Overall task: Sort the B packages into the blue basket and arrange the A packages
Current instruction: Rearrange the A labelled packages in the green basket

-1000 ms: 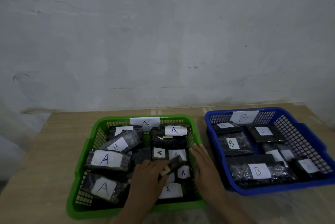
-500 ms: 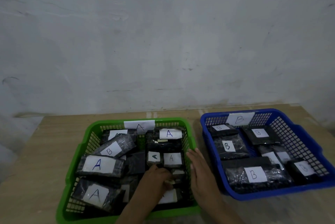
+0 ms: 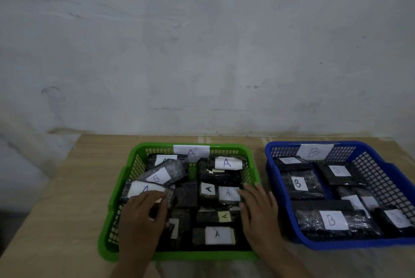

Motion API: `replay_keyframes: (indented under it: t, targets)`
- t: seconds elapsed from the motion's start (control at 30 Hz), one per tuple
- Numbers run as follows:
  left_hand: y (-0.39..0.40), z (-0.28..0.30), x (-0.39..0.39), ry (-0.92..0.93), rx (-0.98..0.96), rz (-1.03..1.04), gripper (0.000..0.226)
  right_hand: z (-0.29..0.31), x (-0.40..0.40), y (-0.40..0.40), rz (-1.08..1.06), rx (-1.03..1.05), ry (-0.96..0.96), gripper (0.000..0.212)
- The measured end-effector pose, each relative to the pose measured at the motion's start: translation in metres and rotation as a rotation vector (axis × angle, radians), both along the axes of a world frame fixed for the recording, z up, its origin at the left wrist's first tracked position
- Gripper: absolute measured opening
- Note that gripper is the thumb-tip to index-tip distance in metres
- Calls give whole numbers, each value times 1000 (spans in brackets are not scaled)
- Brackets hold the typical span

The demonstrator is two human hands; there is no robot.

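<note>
The green basket [image 3: 116,201], tagged A, holds several dark packages with white labels. Most read A, and one B package [image 3: 160,175] lies tilted at its back left. My left hand [image 3: 143,212] is over the basket's left side, with fingers and thumb curled around the right end of an A package [image 3: 139,189]. My right hand [image 3: 258,212] lies flat along the basket's right inner edge, its fingertips touching another A package [image 3: 228,193]. The blue basket [image 3: 386,178], tagged B, stands to the right and holds several B packages [image 3: 332,219].
Both baskets sit side by side on a wooden table [image 3: 67,187] that is pushed against a pale wall [image 3: 202,53]. Bare tabletop lies left of the green basket. A narrow gap separates the two baskets.
My left hand has let go of a small package in the middle of the green basket and moved left onto an A package. My right hand has stayed at the basket's right edge.
</note>
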State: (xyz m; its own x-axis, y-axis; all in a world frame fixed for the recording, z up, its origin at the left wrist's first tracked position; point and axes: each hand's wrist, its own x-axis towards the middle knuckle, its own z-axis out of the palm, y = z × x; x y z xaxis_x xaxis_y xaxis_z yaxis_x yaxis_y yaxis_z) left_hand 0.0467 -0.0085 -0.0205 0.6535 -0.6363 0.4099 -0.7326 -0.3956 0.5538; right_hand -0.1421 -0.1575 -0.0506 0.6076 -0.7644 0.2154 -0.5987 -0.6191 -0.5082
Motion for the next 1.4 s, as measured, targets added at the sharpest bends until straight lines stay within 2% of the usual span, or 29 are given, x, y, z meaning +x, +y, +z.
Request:
replay_keyframes:
  t: [0.07, 0.13, 0.23, 0.33, 0.43, 0.57, 0.73, 0.87, 0.97, 1.03, 1.17, 1.3, 1.4]
  targets:
    - [8, -3, 10, 26, 20, 53, 14, 2, 11, 4, 43, -22, -16, 28]
    - [11, -5, 18, 134, 30, 114, 7, 4, 26, 9, 111, 14, 7, 30]
    - [9, -13, 30, 213, 74, 155, 23, 2, 54, 16, 200, 153, 66, 37]
    - [6, -14, 35, 253, 158, 218, 42, 2, 82, 28, 272, 278, 45, 42]
    - [3, -12, 40, 286, 229, 211, 50, 1, 105, 42, 326, 397, 72, 51]
    - [1, -4, 49, 383, 168, 176, 46, 1, 122, 45, 239, 636, 66, 66]
    - [-5, 0, 38, 431, -46, 163, 40, 4, 113, 47, 148, 797, -206, 52]
    - [-24, 2, 24, 760, -223, 138, 38, 6, 91, 33, 27, 888, -383, 41]
    - [-41, 1, 16, 920, -142, 83, 48, 14, 69, 17, 29, 799, -382, 41]
    - [-54, 1, 7, 913, -41, -17, 40, 20, 54, 4, 27, 654, -293, 45]
    - [-76, -4, -7, 902, 5, -108, 34, 22, 24, -23, -39, 300, -117, 42]
    - [-100, -13, -14, 874, 108, -209, 15, 17, 5, -34, -161, 237, -53, 36]
    - [-118, -21, -24, 760, 202, -270, 23, 10, 0, -33, -155, 268, -21, 36]
